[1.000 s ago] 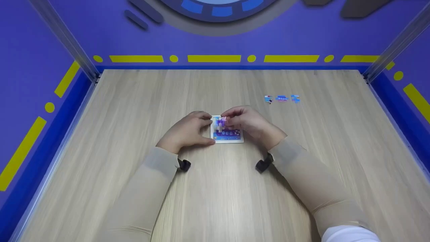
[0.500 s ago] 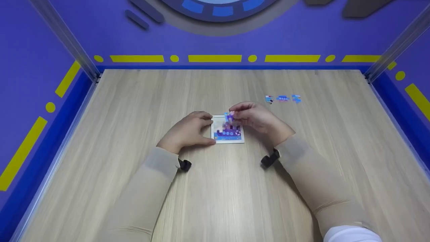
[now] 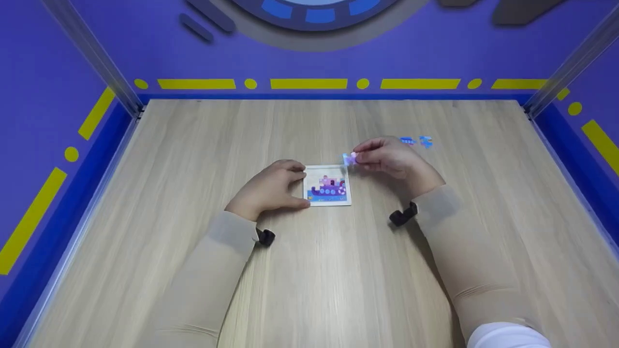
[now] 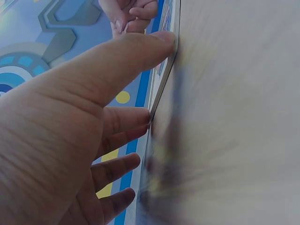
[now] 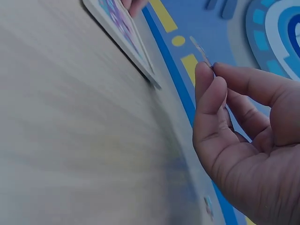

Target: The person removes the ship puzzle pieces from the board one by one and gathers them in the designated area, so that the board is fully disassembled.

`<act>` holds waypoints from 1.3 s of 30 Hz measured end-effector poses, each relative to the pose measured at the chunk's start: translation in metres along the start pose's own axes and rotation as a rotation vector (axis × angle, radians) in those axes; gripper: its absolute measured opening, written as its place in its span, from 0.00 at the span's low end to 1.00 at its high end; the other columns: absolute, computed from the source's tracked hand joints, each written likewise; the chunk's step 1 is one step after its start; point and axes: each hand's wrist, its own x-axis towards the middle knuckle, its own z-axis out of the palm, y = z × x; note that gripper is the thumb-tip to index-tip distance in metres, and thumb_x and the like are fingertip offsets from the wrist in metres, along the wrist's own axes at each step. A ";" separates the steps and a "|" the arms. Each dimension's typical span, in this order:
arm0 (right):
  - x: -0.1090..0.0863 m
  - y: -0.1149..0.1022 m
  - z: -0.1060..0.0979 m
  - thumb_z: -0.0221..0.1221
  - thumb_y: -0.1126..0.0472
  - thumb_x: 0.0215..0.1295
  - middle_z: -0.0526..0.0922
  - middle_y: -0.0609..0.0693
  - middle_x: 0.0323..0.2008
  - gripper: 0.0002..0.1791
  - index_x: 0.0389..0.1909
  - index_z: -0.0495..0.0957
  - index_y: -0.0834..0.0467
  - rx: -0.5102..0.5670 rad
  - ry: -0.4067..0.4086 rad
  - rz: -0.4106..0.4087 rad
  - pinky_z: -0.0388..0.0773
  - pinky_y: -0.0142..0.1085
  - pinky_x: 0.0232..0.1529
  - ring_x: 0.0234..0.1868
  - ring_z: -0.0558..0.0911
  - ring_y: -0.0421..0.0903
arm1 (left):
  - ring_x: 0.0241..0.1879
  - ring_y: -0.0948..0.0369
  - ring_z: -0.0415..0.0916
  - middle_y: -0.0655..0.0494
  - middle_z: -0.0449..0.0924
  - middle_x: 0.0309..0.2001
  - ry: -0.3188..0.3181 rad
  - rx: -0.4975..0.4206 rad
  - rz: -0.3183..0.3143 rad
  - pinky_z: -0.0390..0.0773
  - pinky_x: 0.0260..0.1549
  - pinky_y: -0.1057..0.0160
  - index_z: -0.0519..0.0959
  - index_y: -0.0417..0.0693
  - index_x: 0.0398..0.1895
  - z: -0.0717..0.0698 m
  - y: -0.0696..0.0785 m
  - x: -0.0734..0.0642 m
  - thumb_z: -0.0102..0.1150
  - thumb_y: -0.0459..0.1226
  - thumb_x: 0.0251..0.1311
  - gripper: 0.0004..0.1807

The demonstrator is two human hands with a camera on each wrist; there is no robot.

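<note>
A white-framed jigsaw puzzle board point(image 3: 328, 203) lies on the table, partly filled with a purple and pink boat picture; its upper part shows pale. My left hand point(image 3: 271, 189) rests at the board's left side, thumb at the near corner and fingertips along the edge. In the left wrist view, the fingers of my left hand point(image 4: 70, 122) look fairly straight. My right hand point(image 3: 394, 158) pinches a blue and purple puzzle piece point(image 3: 349, 159) between thumb and fingers, just beyond the board's far right corner. That piece point(image 5: 200, 49) appears nearly edge-on in the right wrist view.
Two loose puzzle pieces show past my right hand: a boat-patterned one point(image 3: 407, 140), partly covered, and a blue one point(image 3: 426, 141). The wood-look table point(image 3: 309, 270) ends at a blue and purple back wall point(image 3: 309, 65) and side walls.
My right hand has lifted the puzzle piece off the board and carried it right and away from me. It now covers one loose piece. My left hand has stayed still.
</note>
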 end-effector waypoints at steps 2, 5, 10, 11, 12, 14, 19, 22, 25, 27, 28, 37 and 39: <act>0.000 -0.001 -0.009 0.68 0.70 0.78 0.93 0.45 0.41 0.08 0.51 0.90 0.58 -0.004 0.019 -0.013 0.92 0.30 0.47 0.41 0.91 0.40 | 0.87 0.50 0.65 0.53 0.73 0.83 0.001 0.001 0.000 0.65 0.89 0.51 0.78 0.42 0.80 0.000 0.000 0.000 0.80 0.58 0.64 0.48; -0.001 -0.002 -0.022 0.67 0.71 0.78 0.94 0.46 0.40 0.08 0.49 0.91 0.58 0.035 0.041 -0.025 0.92 0.30 0.46 0.40 0.92 0.40 | 0.87 0.49 0.65 0.52 0.73 0.83 0.003 0.002 0.000 0.65 0.89 0.51 0.79 0.41 0.80 0.000 0.000 0.000 0.80 0.58 0.64 0.47; -0.003 -0.002 -0.040 0.68 0.72 0.76 0.95 0.47 0.39 0.09 0.47 0.93 0.57 0.087 0.059 -0.003 0.92 0.30 0.45 0.40 0.93 0.40 | 0.87 0.49 0.65 0.51 0.73 0.83 0.003 0.000 0.001 0.64 0.90 0.51 0.78 0.41 0.80 0.000 0.000 0.000 0.80 0.59 0.64 0.48; -0.004 -0.002 -0.044 0.69 0.72 0.75 0.95 0.47 0.40 0.09 0.49 0.93 0.58 0.074 0.064 0.000 0.92 0.30 0.44 0.40 0.93 0.40 | 0.87 0.49 0.65 0.51 0.73 0.83 0.004 -0.001 0.002 0.64 0.90 0.51 0.78 0.41 0.80 0.000 0.000 0.000 0.80 0.59 0.64 0.48; -0.005 -0.002 -0.047 0.70 0.72 0.75 0.95 0.46 0.40 0.09 0.51 0.92 0.59 0.052 0.064 0.002 0.92 0.30 0.45 0.40 0.94 0.40 | 0.87 0.49 0.65 0.51 0.73 0.83 0.005 -0.002 0.002 0.64 0.90 0.51 0.78 0.41 0.80 0.000 0.000 0.000 0.81 0.58 0.64 0.48; -0.008 -0.004 -0.055 0.72 0.71 0.74 0.95 0.46 0.42 0.11 0.54 0.92 0.61 -0.010 0.075 0.010 0.93 0.30 0.45 0.41 0.94 0.40 | 0.87 0.49 0.65 0.51 0.73 0.83 0.005 -0.004 0.003 0.64 0.90 0.51 0.78 0.41 0.80 0.000 0.001 0.000 0.81 0.58 0.64 0.48; -0.017 -0.005 -0.078 0.73 0.68 0.74 0.96 0.45 0.43 0.12 0.56 0.92 0.59 -0.154 0.101 0.047 0.93 0.30 0.44 0.43 0.95 0.40 | 0.86 0.48 0.66 0.51 0.73 0.83 0.005 0.008 0.008 0.65 0.89 0.50 0.79 0.41 0.79 0.000 0.001 0.001 0.81 0.58 0.64 0.48; -0.019 -0.004 -0.091 0.73 0.67 0.75 0.96 0.45 0.42 0.13 0.56 0.92 0.58 -0.165 0.111 0.080 0.92 0.29 0.45 0.43 0.95 0.40 | 0.86 0.47 0.66 0.51 0.74 0.83 0.004 0.015 0.011 0.65 0.89 0.50 0.79 0.40 0.79 0.000 0.000 0.001 0.81 0.58 0.64 0.48; -0.021 -0.002 -0.098 0.73 0.67 0.75 0.95 0.44 0.41 0.15 0.60 0.90 0.59 -0.161 0.125 0.113 0.93 0.29 0.45 0.43 0.94 0.39 | 0.86 0.47 0.65 0.50 0.73 0.83 0.000 0.007 0.011 0.64 0.89 0.50 0.79 0.40 0.79 0.000 -0.001 0.002 0.81 0.58 0.64 0.48; -0.020 -0.001 -0.100 0.73 0.67 0.75 0.95 0.44 0.41 0.18 0.62 0.88 0.61 -0.170 0.133 0.128 0.93 0.30 0.45 0.42 0.94 0.39 | 0.87 0.47 0.65 0.50 0.73 0.83 -0.001 0.001 0.011 0.64 0.90 0.50 0.78 0.40 0.80 0.000 -0.001 0.001 0.81 0.58 0.63 0.48; -0.020 0.000 -0.100 0.74 0.66 0.74 0.95 0.44 0.41 0.19 0.64 0.87 0.62 -0.185 0.135 0.133 0.93 0.30 0.44 0.41 0.94 0.39 | 0.87 0.47 0.64 0.50 0.73 0.84 -0.002 -0.002 0.012 0.64 0.90 0.49 0.78 0.39 0.80 0.000 -0.002 0.001 0.80 0.57 0.63 0.48; -0.018 0.001 -0.090 0.72 0.67 0.75 0.96 0.46 0.40 0.24 0.68 0.83 0.68 -0.307 0.137 0.138 0.93 0.31 0.42 0.39 0.95 0.40 | 0.87 0.48 0.64 0.50 0.73 0.84 -0.007 -0.001 0.007 0.62 0.90 0.50 0.78 0.40 0.80 0.000 -0.001 0.001 0.80 0.58 0.64 0.48; -0.018 0.000 -0.088 0.72 0.66 0.76 0.96 0.44 0.39 0.23 0.68 0.84 0.69 -0.359 0.135 0.126 0.92 0.30 0.41 0.38 0.94 0.39 | 0.87 0.47 0.64 0.51 0.73 0.84 -0.007 0.005 0.008 0.62 0.90 0.49 0.78 0.40 0.80 0.000 -0.001 0.001 0.80 0.59 0.64 0.48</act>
